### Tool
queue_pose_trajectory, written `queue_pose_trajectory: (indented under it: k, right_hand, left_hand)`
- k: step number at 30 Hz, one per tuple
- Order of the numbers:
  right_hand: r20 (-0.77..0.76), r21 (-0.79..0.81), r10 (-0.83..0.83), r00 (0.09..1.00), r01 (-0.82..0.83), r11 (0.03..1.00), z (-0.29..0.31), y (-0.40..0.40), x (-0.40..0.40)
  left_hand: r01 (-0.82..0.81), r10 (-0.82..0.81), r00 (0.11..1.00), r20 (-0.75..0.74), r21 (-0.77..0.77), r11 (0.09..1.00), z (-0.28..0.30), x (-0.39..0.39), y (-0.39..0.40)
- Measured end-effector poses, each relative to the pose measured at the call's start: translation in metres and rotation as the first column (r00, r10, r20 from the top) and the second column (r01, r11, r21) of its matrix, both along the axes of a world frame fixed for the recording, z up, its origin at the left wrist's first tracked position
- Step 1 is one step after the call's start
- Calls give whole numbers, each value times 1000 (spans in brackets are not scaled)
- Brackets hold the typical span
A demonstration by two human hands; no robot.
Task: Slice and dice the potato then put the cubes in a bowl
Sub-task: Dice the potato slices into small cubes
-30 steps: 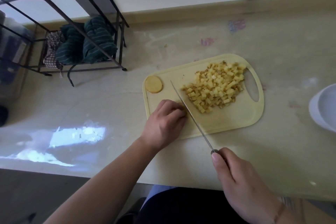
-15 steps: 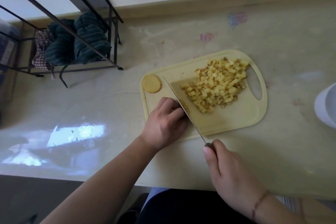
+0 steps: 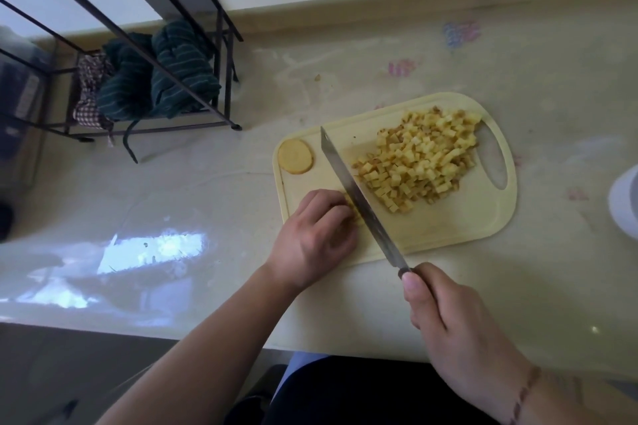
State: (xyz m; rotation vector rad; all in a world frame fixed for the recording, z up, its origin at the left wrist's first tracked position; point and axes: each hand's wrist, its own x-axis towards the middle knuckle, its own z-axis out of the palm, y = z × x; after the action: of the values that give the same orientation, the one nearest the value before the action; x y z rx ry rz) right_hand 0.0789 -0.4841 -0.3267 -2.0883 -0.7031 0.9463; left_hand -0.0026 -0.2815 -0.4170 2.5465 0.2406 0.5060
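Observation:
A pale yellow cutting board [image 3: 459, 228] lies on the counter with a heap of potato cubes [image 3: 419, 157] on its far right half. One round potato slice [image 3: 295, 156] sits at the board's far left corner. My right hand [image 3: 452, 321] grips the handle of a long knife [image 3: 355, 195], whose blade lies tilted across the board just left of the cubes. My left hand [image 3: 314, 238] curls its fingers over a small potato piece at the board's near left, right against the blade; the piece is mostly hidden. A white bowl [image 3: 625, 207] shows at the right edge.
A black wire rack [image 3: 145, 55] with dark green striped cloths [image 3: 162, 79] stands at the back left. A raised ledge runs along the wall at the far side of the counter. The counter's front edge is close below my hands.
The knife blade has tilted so its flat side shows more, and it sits closer to my left fingers. My left hand stays in place on the potato piece.

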Motion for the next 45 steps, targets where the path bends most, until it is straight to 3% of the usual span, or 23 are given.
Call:
queue_pose_trajectory:
  k: [5,14,22,29,45]
  right_hand:
    - [58,-20,54,997,-52,998,4,-2,-6]
    - [7,-76,67,998,-66,995,1,-5,-14]
    - [117,-68,-4,993,12,998,-14,7,-1]
    - [3,7,-28,1000,28,1000,-2,1,-1]
    - [-25,-36,41,999,-42,998,14,-2,-14]
  left_hand:
    - [10,-12,1000,22,59,998,-7,1,3]
    - [-3,0,999,47,66,998,-10,4,2]
    - [7,-8,999,35,34,999,-6,4,3]
    - [23,-23,999,26,-8,1000,2,-4,4]
    - [75,-75,997,21,12,997,-2,-4,9]
